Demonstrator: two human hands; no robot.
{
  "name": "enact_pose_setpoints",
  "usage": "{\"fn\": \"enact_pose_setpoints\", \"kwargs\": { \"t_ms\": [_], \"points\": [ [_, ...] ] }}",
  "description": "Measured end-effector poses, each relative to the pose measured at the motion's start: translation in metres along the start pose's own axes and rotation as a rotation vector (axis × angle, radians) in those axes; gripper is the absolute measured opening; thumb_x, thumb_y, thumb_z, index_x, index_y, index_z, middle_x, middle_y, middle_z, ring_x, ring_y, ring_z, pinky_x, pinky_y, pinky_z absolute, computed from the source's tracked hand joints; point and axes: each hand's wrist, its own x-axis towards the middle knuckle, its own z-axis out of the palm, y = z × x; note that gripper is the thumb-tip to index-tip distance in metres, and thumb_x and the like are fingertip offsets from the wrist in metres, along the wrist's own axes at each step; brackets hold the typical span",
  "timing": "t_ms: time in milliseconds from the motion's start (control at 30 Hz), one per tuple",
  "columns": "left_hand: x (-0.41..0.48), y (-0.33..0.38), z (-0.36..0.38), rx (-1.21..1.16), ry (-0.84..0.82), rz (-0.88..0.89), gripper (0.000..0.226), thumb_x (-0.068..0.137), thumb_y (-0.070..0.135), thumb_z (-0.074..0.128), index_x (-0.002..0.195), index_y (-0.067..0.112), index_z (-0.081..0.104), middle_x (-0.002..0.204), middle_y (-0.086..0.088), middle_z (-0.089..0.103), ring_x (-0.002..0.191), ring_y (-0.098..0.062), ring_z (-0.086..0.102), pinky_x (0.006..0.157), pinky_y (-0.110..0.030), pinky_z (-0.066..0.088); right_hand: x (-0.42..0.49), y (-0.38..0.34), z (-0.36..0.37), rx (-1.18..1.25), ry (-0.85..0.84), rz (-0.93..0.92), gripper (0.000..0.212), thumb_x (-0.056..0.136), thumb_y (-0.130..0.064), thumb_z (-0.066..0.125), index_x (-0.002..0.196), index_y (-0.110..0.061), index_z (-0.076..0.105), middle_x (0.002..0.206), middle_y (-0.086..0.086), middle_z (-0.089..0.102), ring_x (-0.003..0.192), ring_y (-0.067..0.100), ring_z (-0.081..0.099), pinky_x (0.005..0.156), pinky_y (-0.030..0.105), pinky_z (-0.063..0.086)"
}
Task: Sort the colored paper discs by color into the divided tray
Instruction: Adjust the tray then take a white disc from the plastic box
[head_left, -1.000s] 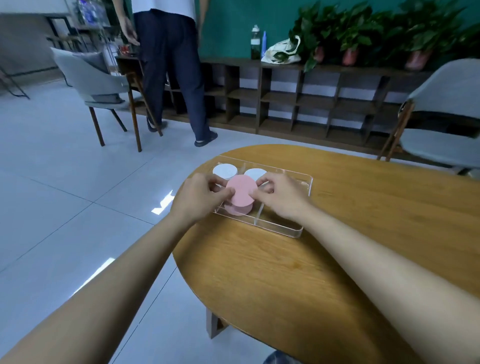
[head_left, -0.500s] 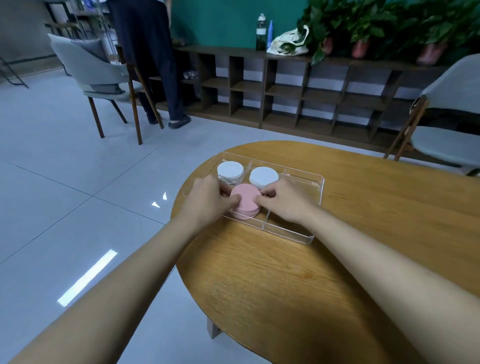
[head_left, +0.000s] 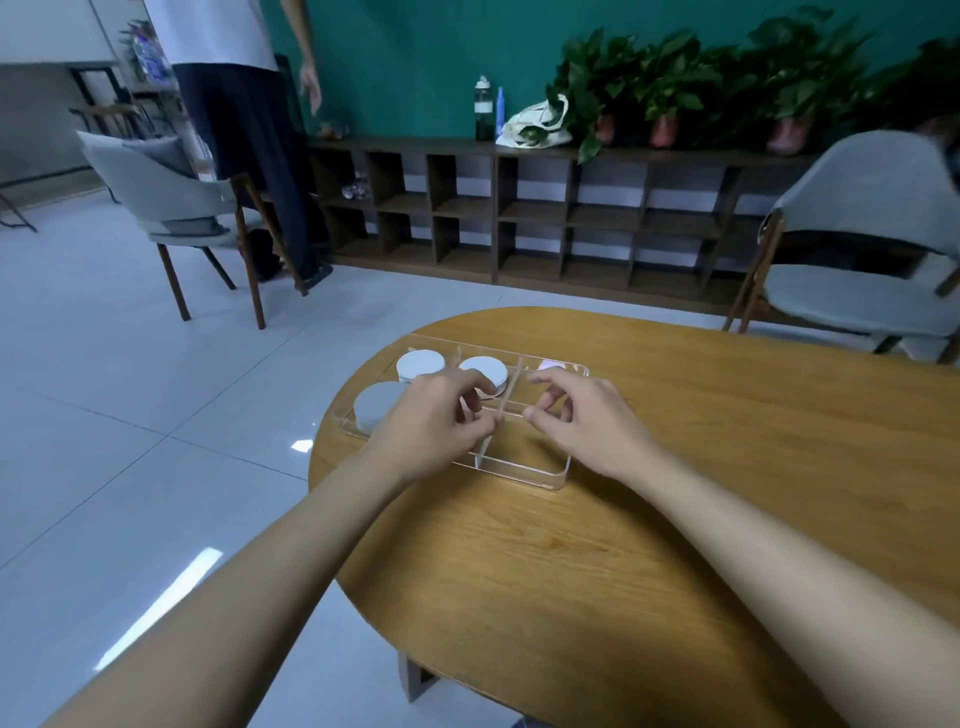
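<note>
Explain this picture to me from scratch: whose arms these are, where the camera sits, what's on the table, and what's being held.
No machine here: a person wears a camera on the head, looking down at their own bare arms. On the round wooden table stands a clear divided tray. Three compartments hold pale disc stacks; a pink disc shows in the far right one. The left hand and right hand hover over the tray with fingers curled. I can't tell whether either holds anything. Another person stands behind.
</note>
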Motion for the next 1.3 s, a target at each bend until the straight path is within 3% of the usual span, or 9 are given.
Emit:
{"fn": "enact_pose_setpoints", "kwargs": {
  "t_ms": [333, 533, 633, 733, 833, 933, 1100, 1200, 1300],
  "points": [
    [0.012, 0.115, 0.059, 0.026, -0.109, 0.211, 0.040, 0.089, 0.045, 0.077, 0.123, 0.025, 0.068, 0.117, 0.007, 0.066, 0.100, -0.010, 0.063, 0.091, -0.036, 0.054, -0.101, 0.071, -0.098, -0.067, 0.147, 0.071, 0.039, 0.092, -0.036, 0.072, 0.130, -0.031, 0.064, 0.103, -0.013, 0.061, 0.080, 0.011, 0.058, 0.078, 0.025, 0.047],
    [0.023, 0.184, 0.110, 0.020, -0.184, 0.291, 0.041, 0.092, 0.051, 0.072, 0.127, 0.030, 0.066, 0.119, 0.012, 0.062, 0.105, -0.005, 0.059, 0.092, -0.023, 0.042, -0.159, 0.119, -0.153, -0.104, 0.235, 0.172, 0.037, 0.092, -0.031, 0.073, 0.129, -0.029, 0.065, 0.103, -0.011, 0.062, 0.084, 0.013, 0.058, 0.078, 0.021, 0.041],
    [0.030, 0.215, 0.144, -0.011, -0.224, 0.329, 0.041, 0.092, 0.050, 0.071, 0.127, 0.029, 0.065, 0.120, 0.009, 0.062, 0.111, -0.011, 0.060, 0.099, -0.035, 0.050, -0.187, 0.147, -0.178, -0.122, 0.269, 0.230, 0.037, 0.094, -0.030, 0.072, 0.130, -0.028, 0.064, 0.104, -0.011, 0.061, 0.087, 0.012, 0.057, 0.082, 0.022, 0.040],
    [0.036, 0.242, 0.183, -0.027, -0.285, 0.349, 0.045, 0.094, 0.054, 0.065, 0.132, 0.031, 0.062, 0.131, 0.009, 0.059, 0.124, -0.014, 0.058, 0.107, -0.039, 0.049, -0.214, 0.175, -0.205, -0.174, 0.289, 0.300, 0.039, 0.096, -0.034, 0.069, 0.133, -0.031, 0.062, 0.111, -0.013, 0.060, 0.101, 0.012, 0.056, 0.094, 0.030, 0.045],
    [0.044, 0.269, 0.225, -0.016, -0.339, 0.368, 0.052, 0.097, 0.053, 0.062, 0.142, 0.028, 0.058, 0.150, 0.005, 0.051, 0.140, -0.018, 0.049, 0.118, -0.039, 0.040, -0.238, 0.203, -0.234, -0.199, 0.307, 0.361, 0.040, 0.097, -0.035, 0.067, 0.136, -0.030, 0.060, 0.121, -0.011, 0.061, 0.120, 0.014, 0.055, 0.106, 0.033, 0.043],
    [0.052, 0.296, 0.266, 0.000, -0.419, 0.383, 0.059, 0.099, 0.054, 0.060, 0.151, 0.027, 0.051, 0.165, 0.002, 0.037, 0.152, -0.020, 0.035, 0.126, -0.036, 0.028, -0.259, 0.228, -0.263, -0.229, 0.341, 0.399, 0.040, 0.098, -0.032, 0.067, 0.137, -0.028, 0.060, 0.126, -0.008, 0.062, 0.126, 0.016, 0.054, 0.111, 0.034, 0.040],
    [0.071, 0.336, 0.322, 0.023, -0.503, 0.423, 0.064, 0.103, 0.056, 0.052, 0.159, 0.027, 0.040, 0.173, 0.002, 0.021, 0.161, -0.017, 0.014, 0.130, -0.040, 0.017, -0.282, 0.266, -0.320, -0.294, 0.418, 0.442, 0.037, 0.101, -0.028, 0.063, 0.137, -0.027, 0.061, 0.131, -0.008, 0.061, 0.102, 0.008, 0.051, 0.102, 0.032, 0.043],
    [0.082, 0.356, 0.347, 0.067, -0.520, 0.448, 0.066, 0.104, 0.058, 0.045, 0.163, 0.030, 0.031, 0.174, 0.004, 0.017, 0.161, -0.016, 0.009, 0.131, -0.042, 0.008, -0.288, 0.293, -0.360, -0.352, 0.503, 0.462, 0.034, 0.101, -0.023, 0.059, 0.135, -0.025, 0.064, 0.134, -0.003, 0.064, 0.120, 0.019, 0.058, 0.107, 0.036, 0.044],
    [0.091, 0.367, 0.364, 0.069, -0.481, 0.440, 0.065, 0.104, 0.061, 0.042, 0.162, 0.033, 0.032, 0.172, 0.006, 0.022, 0.161, -0.015, 0.012, 0.130, -0.043, 0.007, -0.291, 0.322, -0.398, -0.381, 0.562, 0.516, 0.033, 0.101, -0.012, 0.052, 0.129, -0.017, 0.068, 0.129, 0.004, 0.068, 0.119, 0.025, 0.061, 0.103, 0.035, 0.044]
  ]
}}
